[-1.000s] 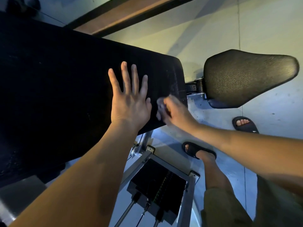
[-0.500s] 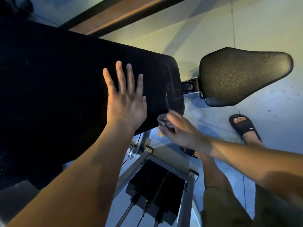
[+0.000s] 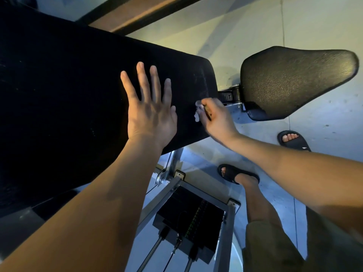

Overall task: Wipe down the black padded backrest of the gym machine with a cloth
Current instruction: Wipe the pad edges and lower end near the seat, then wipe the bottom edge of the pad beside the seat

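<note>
The black padded backrest (image 3: pixel 68 95) fills the left and centre of the head view, slanting down to the right. My left hand (image 3: pixel 149 112) lies flat on it, fingers spread, holding nothing. My right hand (image 3: pixel 216 118) is closed around a small pale cloth (image 3: pixel 197 111) and presses it against the backrest near its lower right end. Only a crumpled bit of the cloth shows past my fingers.
The black padded seat (image 3: pixel 294 81) sits to the right, joined by a bracket (image 3: pixel 229 96). Below are the grey metal frame (image 3: pixel 225 232) and the black weight stack (image 3: pixel 188 218) with cables. My feet in black slides (image 3: pixel 233 173) stand on the concrete floor.
My right hand with the cloth slid down off the backrest's lower edge, then came back up onto the pad near its right end. My left hand stayed flat in place.
</note>
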{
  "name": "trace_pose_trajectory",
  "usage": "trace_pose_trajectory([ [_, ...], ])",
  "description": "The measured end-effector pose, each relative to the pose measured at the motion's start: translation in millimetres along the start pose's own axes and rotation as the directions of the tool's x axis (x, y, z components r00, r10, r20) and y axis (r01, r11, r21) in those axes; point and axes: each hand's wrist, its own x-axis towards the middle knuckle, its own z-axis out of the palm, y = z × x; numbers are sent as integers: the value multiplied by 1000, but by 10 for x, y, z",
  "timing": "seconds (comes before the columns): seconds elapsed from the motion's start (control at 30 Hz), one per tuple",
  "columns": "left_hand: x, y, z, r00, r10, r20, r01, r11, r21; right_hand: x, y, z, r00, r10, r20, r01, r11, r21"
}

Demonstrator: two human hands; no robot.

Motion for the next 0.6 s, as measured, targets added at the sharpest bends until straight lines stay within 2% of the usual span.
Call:
trace_pose_trajectory([
  [0.17, 4, 12, 19, 1000, 3, -5, -3, 1000, -4, -629, 19, -149, 967, -57, 247, 40, 996, 76],
  [0.23, 5, 26, 20, 1000, -3, -10, 3, 1000, -6, -412, 92, -171, 973, -10, 230, -9, 997, 81],
  [0.33, 19, 64, 17, 1000, -7, -19, 7, 1000, 5, 77, 84, -101, 995, 91, 44, -96, 987, 128],
  [0.4, 20, 85, 2, 1000, -9, -20, 9, 1000, 8, 89, 27, 17, 996, 84, 0, -84, 990, 111],
  [0.47, 17, 95, 0, 1000, -8, -17, 8, 1000, 13, -214, 14, 95, 1000, 9, 21, -11, 994, 106],
  [0.53, 27, 102, -1, 1000, -9, -14, 9, 1000, 18, -571, 53, 64, 991, -45, 123, 23, 985, 172],
  [0.6, 42, 113, -7, 1000, -10, -5, 10, 1000, 25, -720, 146, 21, 986, -77, 151, 47, 980, 193],
])
